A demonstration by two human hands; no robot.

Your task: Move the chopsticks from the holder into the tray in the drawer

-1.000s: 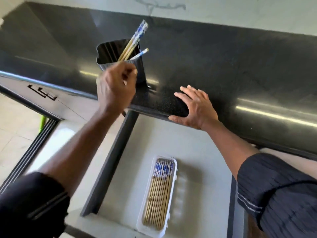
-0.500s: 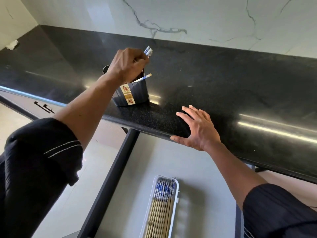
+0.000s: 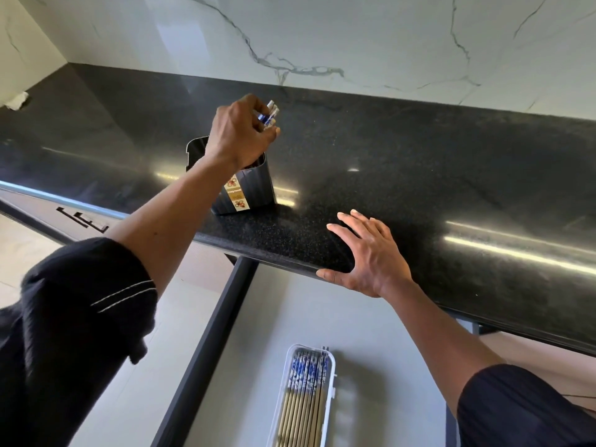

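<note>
1. Reference landmark: the holder point(image 3: 245, 185), a dark ribbed container with a gold floral label on its front face. It stands upright on the black countertop point(image 3: 419, 175), near the front edge.

2. Left hand point(image 3: 240, 133): positioned directly above the holder's open top, fingers curled closed around the upper ends of a few chopsticks point(image 3: 269, 112). The blue-and-white patterned tips protrude past the fingers, up and to the right of the holder. The lower lengths of these chopsticks are hidden behind the hand, so whether they are still inside the holder cannot be told.

3. Right hand point(image 3: 367, 253): located to the lower right of the holder, flat on the countertop with fingers spread and nothing held. The thumb lies along the countertop's front edge.

4. Drawer point(image 3: 258, 366): pulled open below and in front of the holder, with a grey floor and a dark left side wall.

5. Tray point(image 3: 330, 398): a white, narrow, rounded tray on the drawer floor, well below the holder and slightly to its right.

6. Tray contents: a row of chopsticks in the tray point(image 3: 304, 398) lying parallel, patterned ends toward the holder.

7. Background: a white marble-veined wall point(image 3: 354, 37) rises behind the holder.
</note>
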